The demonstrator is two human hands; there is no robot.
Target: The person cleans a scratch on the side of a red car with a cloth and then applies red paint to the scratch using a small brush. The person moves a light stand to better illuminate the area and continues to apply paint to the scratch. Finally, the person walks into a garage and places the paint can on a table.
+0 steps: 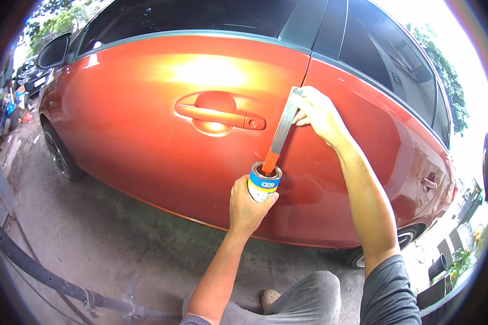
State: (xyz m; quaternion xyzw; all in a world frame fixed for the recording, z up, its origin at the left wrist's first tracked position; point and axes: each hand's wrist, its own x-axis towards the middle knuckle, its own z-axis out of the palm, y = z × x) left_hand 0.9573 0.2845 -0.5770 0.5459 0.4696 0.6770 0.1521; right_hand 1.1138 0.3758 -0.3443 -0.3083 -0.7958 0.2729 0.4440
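Note:
My left hand (247, 205) is wrapped round a small paint can (263, 187) with a blue, yellow and white label, held upright with its top open. My right hand (321, 115) grips the upper end of a flat metal stirring strip (285, 125). The strip slants down to the left, and its lower end, coated in orange-red paint (271, 161), dips into the can's mouth. Both hands are in front of an orange-red car (146, 141), near the seam between its front and rear doors. The front door handle (217, 115) is left of the strip.
A dark pipe (65, 284) runs across the lower left. The car stands on a concrete floor (141, 227), with its side mirror (54, 51) at the upper left and the rear door handle (430, 182) at the right. A dark pot (437, 266) and plants are at the far right.

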